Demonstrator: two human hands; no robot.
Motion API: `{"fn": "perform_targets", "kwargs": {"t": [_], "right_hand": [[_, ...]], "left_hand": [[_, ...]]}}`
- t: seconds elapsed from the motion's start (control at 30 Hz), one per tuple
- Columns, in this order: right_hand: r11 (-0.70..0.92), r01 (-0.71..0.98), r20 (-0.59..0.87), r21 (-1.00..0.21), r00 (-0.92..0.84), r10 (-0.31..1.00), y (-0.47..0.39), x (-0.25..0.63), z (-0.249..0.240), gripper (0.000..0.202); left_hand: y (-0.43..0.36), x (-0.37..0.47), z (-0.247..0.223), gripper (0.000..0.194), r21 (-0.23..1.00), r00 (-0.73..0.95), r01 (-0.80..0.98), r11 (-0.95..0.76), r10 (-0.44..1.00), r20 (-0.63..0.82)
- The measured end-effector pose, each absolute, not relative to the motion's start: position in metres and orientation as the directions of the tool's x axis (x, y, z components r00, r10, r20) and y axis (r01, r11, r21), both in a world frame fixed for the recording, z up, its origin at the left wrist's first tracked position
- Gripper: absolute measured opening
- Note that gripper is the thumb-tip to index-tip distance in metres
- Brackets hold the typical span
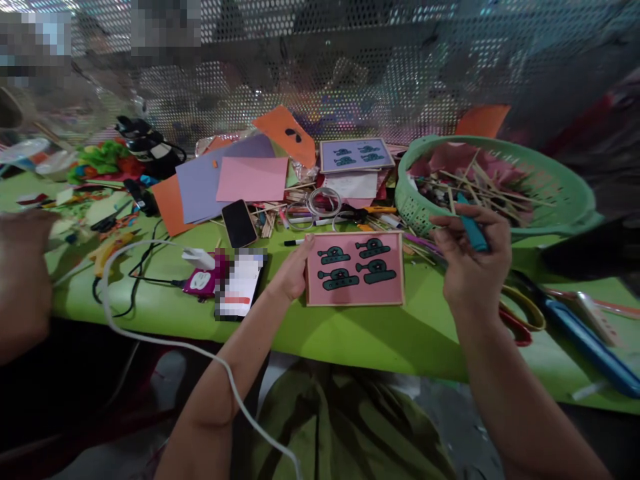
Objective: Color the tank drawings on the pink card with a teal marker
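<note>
The pink framed card with four green tank cut-outs [355, 269] lies flat on the lime-green table [350, 333], its left edge steadied by the left hand [293, 270], fingers closed on nothing, while the right hand [473, 263], just right of the card and before the green plastic basket [545, 193], pinches a teal pen-like tool [473, 232], so card decoration seems underway, next needing careful tip placement.

Lime-green table [350, 333] w/ clutter; perforated metal screen [350, 73] behind; dim light, dark floor below.

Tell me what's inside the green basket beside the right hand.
The green basket holds a loose heap of thin wooden sticks lying over pink paper. Its floor and anything under that paper are covered, so cannot be seen.
</note>
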State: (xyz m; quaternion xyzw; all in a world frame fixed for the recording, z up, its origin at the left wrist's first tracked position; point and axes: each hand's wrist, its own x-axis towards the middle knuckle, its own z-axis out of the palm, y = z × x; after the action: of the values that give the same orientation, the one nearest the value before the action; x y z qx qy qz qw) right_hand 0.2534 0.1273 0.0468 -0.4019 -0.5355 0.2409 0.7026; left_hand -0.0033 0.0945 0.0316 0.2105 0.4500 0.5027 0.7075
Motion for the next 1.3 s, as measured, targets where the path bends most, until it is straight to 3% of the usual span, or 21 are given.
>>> {"fn": "perform_targets", "kwargs": {"t": [0.2, 0.37, 0.8, 1.3], "right_hand": [[0.562, 0.048, 0.55, -0.826, 0.287, 0.784, 0.121, 0.251, 0.054, 0.028], [0.547, -0.049, 0.505, -0.836, 0.32, 0.801, 0.114, 0.247, 0.062, 0.016], [0.588, -0.154, 0.514, -0.794, 0.346, 0.785, 0.114, 0.249, 0.063, 0.022], [0.572, -0.149, 0.488, -0.806, 0.38, 0.786, 0.112, 0.247, 0.067, 0.022]], "left_hand": [[0.095, -0.003, 0.031, 0.034, 0.753, 0.067, -0.533, 0.387, 0.906, -0.418], [0.096, -0.003, 0.03, 0.04, 0.744, 0.077, -0.541, 0.391, 0.904, -0.419], [0.101, -0.006, 0.03, 0.046, 0.746, 0.046, -0.563, 0.357, 0.914, -0.403], [0.097, -0.003, 0.046, 0.054, 0.785, -0.028, -0.578, 0.224, 0.956, -0.293]]}}
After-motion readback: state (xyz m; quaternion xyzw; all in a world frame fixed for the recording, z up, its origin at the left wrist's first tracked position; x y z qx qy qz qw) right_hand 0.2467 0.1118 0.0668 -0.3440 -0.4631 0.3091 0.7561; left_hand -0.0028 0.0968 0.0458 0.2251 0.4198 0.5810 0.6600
